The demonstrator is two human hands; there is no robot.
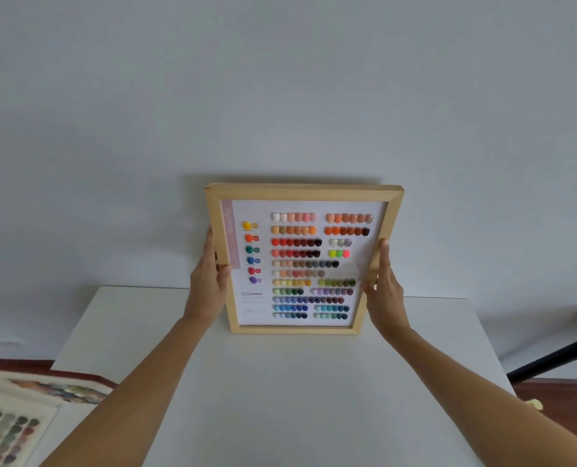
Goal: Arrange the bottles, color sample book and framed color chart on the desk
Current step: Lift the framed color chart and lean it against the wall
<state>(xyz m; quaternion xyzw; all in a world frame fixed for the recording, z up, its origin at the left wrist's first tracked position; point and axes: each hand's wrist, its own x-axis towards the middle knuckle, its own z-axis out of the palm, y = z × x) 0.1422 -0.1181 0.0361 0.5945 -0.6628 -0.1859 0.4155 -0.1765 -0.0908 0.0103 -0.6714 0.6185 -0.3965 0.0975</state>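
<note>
The framed color chart (300,192), a light wooden frame around rows of colored nail samples, stands upright at the back of the white desk (280,399), close to the wall. Its bottom edge rests on or just above the desk top. My left hand (209,284) grips the frame's left side, thumb on the front. On the frame's right side, my right hand (383,291) holds it the same way. The color sample book (14,423) lies open at the lower left, partly cut off by the picture edge. No bottles are in view.
A plain white wall (280,96) rises behind the desk. A black pole (557,358) leans at the right, over a reddish-brown floor (563,396). A small yellow object (536,404) shows beside my right forearm.
</note>
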